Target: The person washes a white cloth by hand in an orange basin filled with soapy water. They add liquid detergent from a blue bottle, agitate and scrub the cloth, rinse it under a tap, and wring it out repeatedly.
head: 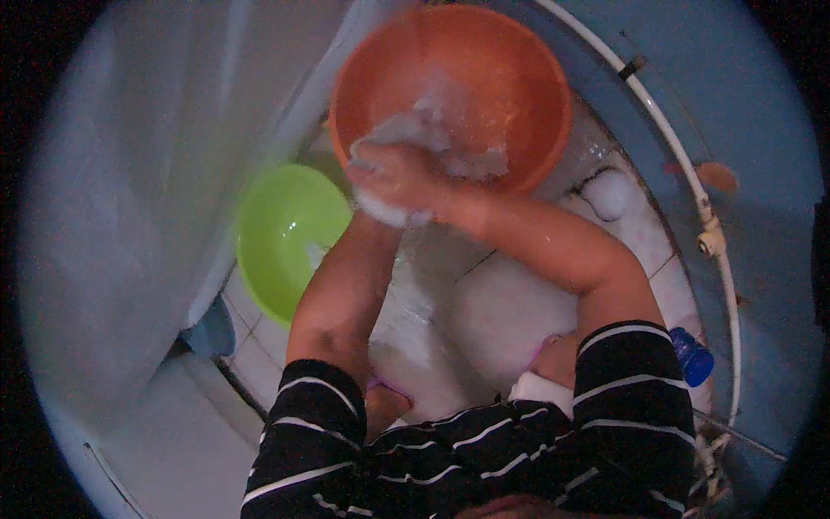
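Note:
My right hand [402, 172] is over the near left rim of an orange plastic basin [480, 58], blurred, its fingers bent around wet whitish material that looks like cloth [395, 130]. Beneath it, my left forearm reaches up to the same spot; my left hand [373, 194] is mostly hidden by the right hand and by white suds or cloth at the wrist. More of the pale material trails into the basin, where some water glistens. A green plastic basin [262, 259] stands to the left of my left forearm, with something whitish inside.
Wet tiles [512, 311] lie between my feet. Along the blue wall at right runs a white pipe [668, 123] with a fitting. A blue plastic container [692, 357] is near my right sleeve, a round white object [609, 193] beyond my arm. A pale curtain [162, 162] hangs at left.

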{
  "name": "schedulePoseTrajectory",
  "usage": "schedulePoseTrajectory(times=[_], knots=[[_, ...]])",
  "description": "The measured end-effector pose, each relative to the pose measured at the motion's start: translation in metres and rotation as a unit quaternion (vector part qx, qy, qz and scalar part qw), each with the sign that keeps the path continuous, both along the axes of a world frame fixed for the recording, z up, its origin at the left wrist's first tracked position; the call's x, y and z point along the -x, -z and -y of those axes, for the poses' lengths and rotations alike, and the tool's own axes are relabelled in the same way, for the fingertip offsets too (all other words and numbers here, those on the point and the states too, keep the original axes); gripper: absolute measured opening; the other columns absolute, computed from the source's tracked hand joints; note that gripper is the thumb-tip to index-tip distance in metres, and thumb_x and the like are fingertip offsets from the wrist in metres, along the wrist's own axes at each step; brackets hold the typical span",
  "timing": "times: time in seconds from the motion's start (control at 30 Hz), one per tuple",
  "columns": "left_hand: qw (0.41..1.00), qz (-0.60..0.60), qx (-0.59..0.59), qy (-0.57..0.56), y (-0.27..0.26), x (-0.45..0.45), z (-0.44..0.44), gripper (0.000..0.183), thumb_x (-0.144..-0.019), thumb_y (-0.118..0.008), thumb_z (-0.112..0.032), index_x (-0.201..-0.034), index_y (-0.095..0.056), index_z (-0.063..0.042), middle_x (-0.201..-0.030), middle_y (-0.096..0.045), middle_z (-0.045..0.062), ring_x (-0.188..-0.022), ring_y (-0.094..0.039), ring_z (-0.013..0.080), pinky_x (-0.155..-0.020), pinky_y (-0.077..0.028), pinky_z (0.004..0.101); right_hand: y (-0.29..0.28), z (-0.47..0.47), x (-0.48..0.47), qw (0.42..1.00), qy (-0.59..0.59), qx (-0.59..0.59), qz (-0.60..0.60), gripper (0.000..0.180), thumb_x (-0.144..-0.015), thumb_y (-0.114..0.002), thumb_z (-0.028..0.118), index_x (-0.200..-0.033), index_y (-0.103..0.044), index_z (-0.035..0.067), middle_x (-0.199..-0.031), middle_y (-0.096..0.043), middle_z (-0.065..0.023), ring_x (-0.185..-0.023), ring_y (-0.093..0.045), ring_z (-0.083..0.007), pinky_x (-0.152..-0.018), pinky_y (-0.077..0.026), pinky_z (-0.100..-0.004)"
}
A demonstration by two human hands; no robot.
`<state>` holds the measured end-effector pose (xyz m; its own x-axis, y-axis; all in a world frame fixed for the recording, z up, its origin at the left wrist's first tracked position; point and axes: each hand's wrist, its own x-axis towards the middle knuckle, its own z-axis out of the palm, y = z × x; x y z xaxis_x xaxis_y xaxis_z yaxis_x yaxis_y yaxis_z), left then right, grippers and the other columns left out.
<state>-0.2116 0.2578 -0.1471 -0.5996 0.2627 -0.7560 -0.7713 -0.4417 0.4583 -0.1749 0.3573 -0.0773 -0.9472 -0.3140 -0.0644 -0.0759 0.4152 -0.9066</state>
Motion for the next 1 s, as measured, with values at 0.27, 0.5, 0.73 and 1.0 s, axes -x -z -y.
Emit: schedulePoseTrajectory(times=[0.27,0.5,0.73,1.0], knots=[[0.807,-0.303,0.426,0.276,-0.096,0.103,0.003,0.06,-0.103,-0.043,-0.046,-0.143,-0.046,0.0,-0.121,-0.064,0.017,-0.104,-0.066,0.0256,-0.088,-0.054,0.0385,0.048,-0.176,0.069,0.93,0.274,-0.044,-0.239,0.033,-0.094,-0.06,0.029,-0.12,-0.067,0.01,-0.12,-0.067,-0.0152,-0.11,-0.064,-0.0291,-0.095,-0.051,-0.0407],[0.643,-0.492,0.498,0.311,-0.035,0.089,-0.024,0.052,-0.086,-0.067,-0.034,-0.123,-0.057,0.002,-0.115,-0.063,0.023,-0.11,-0.061,0.0351,-0.097,-0.047,0.0437,0.105,-0.199,0.065,0.884,0.199,-0.396,-0.149,0.047,-0.086,-0.066,0.029,-0.131,-0.061,0.015,-0.142,-0.05,-0.0164,-0.118,-0.058,-0.0376,-0.1,-0.043,-0.0604],[0.275,-0.42,0.586,0.637,0.1,0.048,-0.03,0.078,-0.085,-0.068,-0.033,-0.149,-0.032,-0.006,-0.14,-0.048,0.022,-0.122,-0.054,0.0372,-0.108,-0.037,0.0503,0.148,-0.141,0.021,0.946,0.016,-0.303,-0.113,0.065,-0.084,-0.063,0.042,-0.146,-0.048,0.024,-0.163,-0.023,-0.0107,-0.139,-0.034,-0.048,-0.111,-0.017,-0.0726],[0.375,-0.431,0.51,0.643,0.096,0.079,0.002,0.061,-0.092,-0.063,-0.032,-0.144,-0.04,-0.008,-0.14,-0.049,0.019,-0.122,-0.054,0.0375,-0.102,-0.044,0.0491,0.164,-0.138,-0.007,0.976,0.059,-0.208,-0.023,0.053,-0.084,-0.064,0.04,-0.132,-0.055,0.019,-0.141,-0.038,-0.0097,-0.121,-0.044,-0.0392,-0.099,-0.028,-0.0619]])
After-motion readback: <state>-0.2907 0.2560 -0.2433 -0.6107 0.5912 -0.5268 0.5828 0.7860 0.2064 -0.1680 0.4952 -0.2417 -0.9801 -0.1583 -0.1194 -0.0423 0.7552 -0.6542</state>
